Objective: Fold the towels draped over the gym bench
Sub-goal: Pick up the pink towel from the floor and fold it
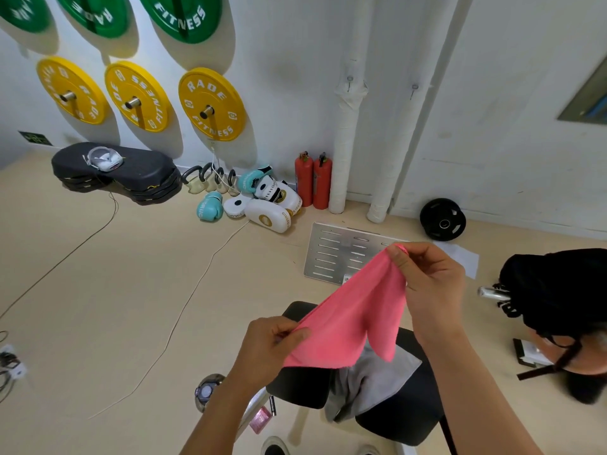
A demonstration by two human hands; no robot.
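Pink towel (353,318) stretched in air above black gym bench (404,418), pinched at one corner by left hand (267,348), at the opposite, higher corner by right hand (427,284). Hands apart. Grey towel (371,385) draped over bench.

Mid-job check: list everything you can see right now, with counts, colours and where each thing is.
pink towel: 1, pink, held up over the bench
grey towel: 1, grey, draped on the bench
bench: 1, black, bottom centre
yellow plates: 3, yellow, on wall pegs
green plates: 3, green, above the yellow
fire extinguishers: 2, red, at the wall
boxing gloves: 2, teal, on the floor
black plate: 1, black, leaning on the wall
left hand: pinches the pink towel's near corner
right hand: pinches its far corner
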